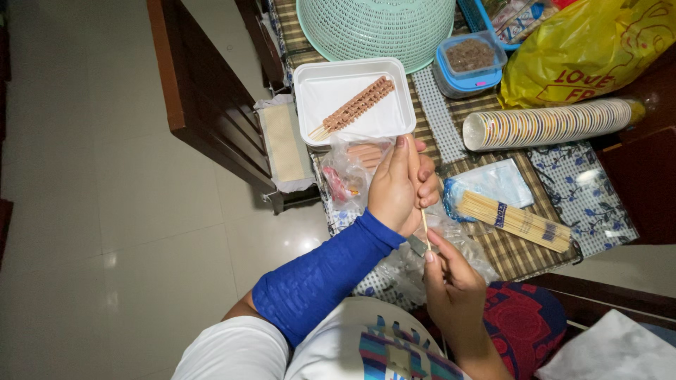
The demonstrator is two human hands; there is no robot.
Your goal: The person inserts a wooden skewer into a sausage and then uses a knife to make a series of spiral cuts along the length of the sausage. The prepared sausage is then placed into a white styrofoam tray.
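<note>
The right hand (451, 285) pinches the lower end of a thin wooden skewer (425, 229) between thumb and fingertips. The left hand (401, 186), its forearm in a blue sleeve (317, 278), is closed around the skewer's upper part; what its fingers hide cannot be told. Both hands work above the near edge of the surface (514, 253), over crumpled clear plastic (401, 267). Just beyond the left hand lies a clear bag of sausages (355, 165), and past that a white tray (331, 88) carrying filled skewers (352, 107). Near the right hand, toward the right edge, lies a bundle of bare skewers (514, 219). Farther back are stacked paper cups (549, 123), a green basket (373, 28) and a yellow bag (584, 49).
</note>
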